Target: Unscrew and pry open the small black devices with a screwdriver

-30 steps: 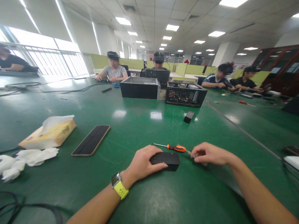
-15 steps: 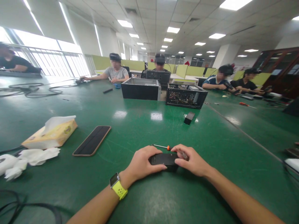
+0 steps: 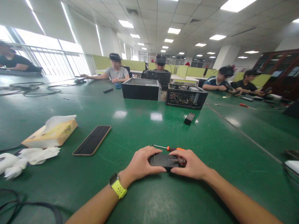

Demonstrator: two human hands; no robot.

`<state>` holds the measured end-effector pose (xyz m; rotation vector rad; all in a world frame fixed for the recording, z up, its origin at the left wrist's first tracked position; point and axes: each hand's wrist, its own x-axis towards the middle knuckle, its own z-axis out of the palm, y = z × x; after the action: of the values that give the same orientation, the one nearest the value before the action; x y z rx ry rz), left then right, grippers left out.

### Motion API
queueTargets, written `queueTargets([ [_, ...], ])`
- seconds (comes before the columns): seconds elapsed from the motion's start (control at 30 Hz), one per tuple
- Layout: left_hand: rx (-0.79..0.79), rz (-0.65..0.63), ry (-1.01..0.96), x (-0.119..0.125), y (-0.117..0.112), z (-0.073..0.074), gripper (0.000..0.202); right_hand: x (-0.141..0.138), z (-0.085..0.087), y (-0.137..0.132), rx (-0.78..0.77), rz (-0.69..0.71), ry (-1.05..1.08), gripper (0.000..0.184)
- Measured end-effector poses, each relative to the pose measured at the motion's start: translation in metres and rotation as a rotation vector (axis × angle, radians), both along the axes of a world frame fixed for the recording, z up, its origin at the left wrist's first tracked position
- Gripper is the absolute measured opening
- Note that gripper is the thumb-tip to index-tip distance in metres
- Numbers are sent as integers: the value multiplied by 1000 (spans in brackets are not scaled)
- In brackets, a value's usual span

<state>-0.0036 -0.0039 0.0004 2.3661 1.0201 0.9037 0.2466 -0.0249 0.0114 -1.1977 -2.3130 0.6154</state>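
A flat black box-shaped device (image 3: 161, 160) with rounded edges lies low over the green table, gripped from both ends. My left hand (image 3: 146, 161) is closed round its left end, thumb along the near side and fingers at the far side. Round the right end, my right hand (image 3: 190, 164) is closed in the same way. A reddish-brown, see-through handle-like piece (image 3: 181, 161) is tucked inside the right hand, its thin end over the device's top; its kind is unclear. Just beyond lies a screwdriver (image 3: 168, 148) with an orange and black handle, partly hidden by the right fingers.
A phone (image 3: 92, 140), a tissue pack (image 3: 52, 132) and crumpled tissues (image 3: 35, 155) are to the left. Farther off stand two black computer cases (image 3: 141, 90), with a small black block (image 3: 189, 119) nearer. Cables (image 3: 30, 205) lie front left. Several people sit around the table.
My right fingers have shifted from the handle-like piece to the device's right end, the thumb now along its near side. More of the screwdriver's orange handle shows. The left hand has barely moved.
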Motion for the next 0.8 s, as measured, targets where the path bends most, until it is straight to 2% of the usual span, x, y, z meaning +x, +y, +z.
queueTargets([
  [0.07, 25, -2, -58, 0, 1, 1, 52, 3, 4, 0, 19, -17, 21, 40],
  [0.13, 58, 25, -137, -1, 1, 3, 38, 15, 8, 4, 46, -129, 82, 38],
  [0.3, 118, 147, -252, -4, 4, 7, 25, 83, 11, 33, 171, -636, 183, 52],
  [0.43, 124, 138, -232, -3, 4, 6, 23, 147, 2, 52, 241, -1096, 172, 63],
  [0.5, 127, 132, -224, -2, 3, 5, 22, 172, -4, 55, 227, -1253, 135, 62],
  [0.6, 127, 133, -215, -2, 3, 3, 20, 195, -10, 54, 163, -1354, 74, 54],
  [0.67, 128, 139, -215, -2, 4, 1, 19, 200, -11, 54, 118, -1395, 26, 55],
  [0.8, 153, 161, -235, 0, 6, -1, 19, 180, -7, 72, 90, -1432, -67, 74],
])
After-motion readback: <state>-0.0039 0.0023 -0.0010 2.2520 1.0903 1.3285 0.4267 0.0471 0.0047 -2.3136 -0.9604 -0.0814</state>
